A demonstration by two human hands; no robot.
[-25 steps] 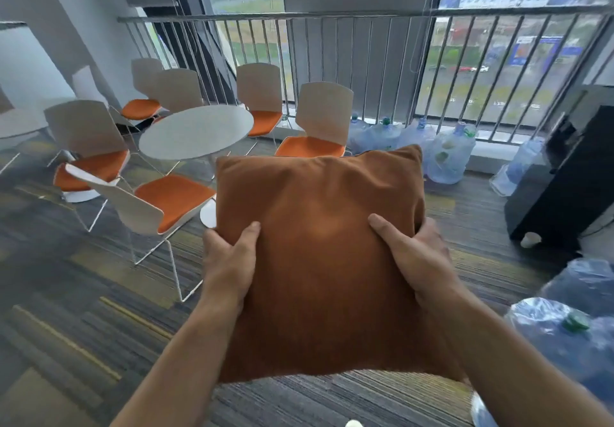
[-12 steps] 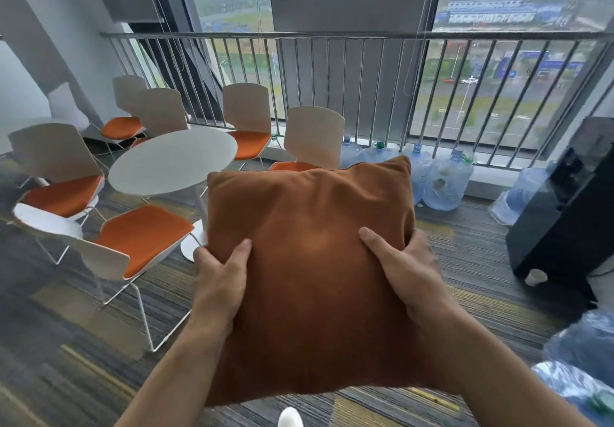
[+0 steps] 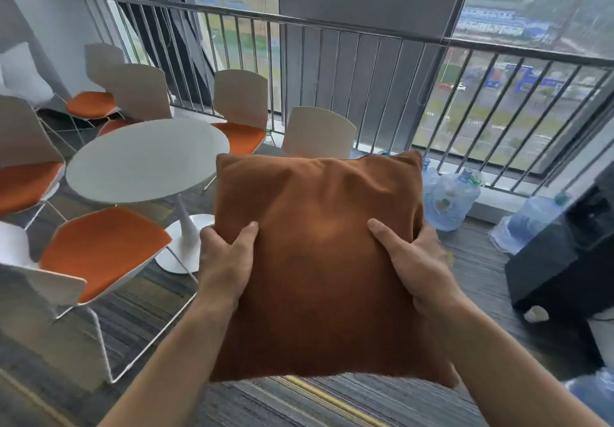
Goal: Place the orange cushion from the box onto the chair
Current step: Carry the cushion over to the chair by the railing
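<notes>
While both arms reach out, left hand [image 3: 223,260] and right hand [image 3: 413,262] squeeze sides of orange cushion [image 3: 319,260], thumbs on front. Cushion up in air between hands. Chair [image 3: 320,132] just past cushion top. Round table [image 3: 146,159] left of left hand. Water jugs [image 3: 448,199] right of right hand.

Soft overcast daylight through windows [image 3: 518,101]; slight motion blur, wide-angle edge bending.

Bare carpet [image 3: 159,337] lies open between the near chair [image 3: 99,254] and the black cabinet [image 3: 561,260]. The round table [image 3: 146,157] crowds the left — water jugs [image 3: 448,200] line the railing [image 3: 332,24] ahead.
</notes>
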